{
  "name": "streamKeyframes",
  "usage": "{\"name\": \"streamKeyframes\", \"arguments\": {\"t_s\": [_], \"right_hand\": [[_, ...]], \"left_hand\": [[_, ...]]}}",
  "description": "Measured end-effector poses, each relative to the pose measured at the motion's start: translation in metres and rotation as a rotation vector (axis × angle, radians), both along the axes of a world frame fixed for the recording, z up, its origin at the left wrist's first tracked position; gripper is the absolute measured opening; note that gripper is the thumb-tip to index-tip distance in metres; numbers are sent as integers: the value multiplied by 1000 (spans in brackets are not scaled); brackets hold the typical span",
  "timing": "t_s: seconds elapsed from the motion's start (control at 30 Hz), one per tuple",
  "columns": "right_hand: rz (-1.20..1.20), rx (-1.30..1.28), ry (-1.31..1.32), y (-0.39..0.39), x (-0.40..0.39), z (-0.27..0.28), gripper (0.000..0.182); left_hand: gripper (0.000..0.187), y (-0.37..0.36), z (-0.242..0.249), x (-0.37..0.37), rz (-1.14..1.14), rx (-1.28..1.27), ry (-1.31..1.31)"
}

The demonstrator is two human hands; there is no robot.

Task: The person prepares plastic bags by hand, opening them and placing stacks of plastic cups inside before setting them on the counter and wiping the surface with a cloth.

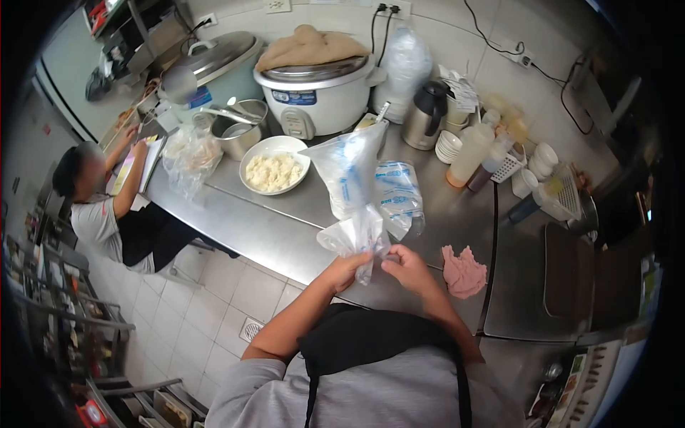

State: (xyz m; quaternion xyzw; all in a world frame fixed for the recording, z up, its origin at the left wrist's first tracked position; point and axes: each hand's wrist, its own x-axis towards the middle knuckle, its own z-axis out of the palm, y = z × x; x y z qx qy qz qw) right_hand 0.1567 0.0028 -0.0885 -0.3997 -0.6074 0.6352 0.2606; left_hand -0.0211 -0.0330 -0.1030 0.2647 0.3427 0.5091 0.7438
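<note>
A clear plastic bag with blue print (349,171) lies on the steel counter, its neck gathered and its loose end spread toward me. My left hand (348,271) is closed on the gathered end of the bag. My right hand (408,269) pinches the same end from the other side. What the bag contains I cannot make out. Just behind it to the right is a flat pack of plastic bags (399,189). A white bowl of pale, lumpy food like rice (273,171) stands to the left of the bag.
Two large rice cookers (314,100) stand along the wall, one topped with a brown cloth. A metal pot (246,139), a thermos jug (426,114), sauce bottles (471,153) and a pink cloth (464,271) are on the counter. A seated person (114,214) writes at the left.
</note>
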Motion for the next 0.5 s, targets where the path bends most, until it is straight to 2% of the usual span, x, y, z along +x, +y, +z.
{"name": "streamKeyframes", "arguments": {"t_s": [0.03,0.13,0.23,0.33,0.43,0.5], "right_hand": [[-26,-46,-101,1,-2,-5,20],[-167,-11,-31,0,3,-13,15],[-149,196,64,2,16,-30,16],[-111,147,237,1,12,-26,29],[-101,257,330,-10,-11,-8,43],[11,174,234,-7,-10,-23,45]], "left_hand": [[33,-2,0,-2,25,-13,-21],[34,2,-8,-15,105,-113,-219],[36,1,-11,-24,136,-134,-128],[36,1,-11,-19,117,-79,-167],[34,-2,-13,-5,76,-75,-120],[30,0,-16,3,65,-93,-88]]}}
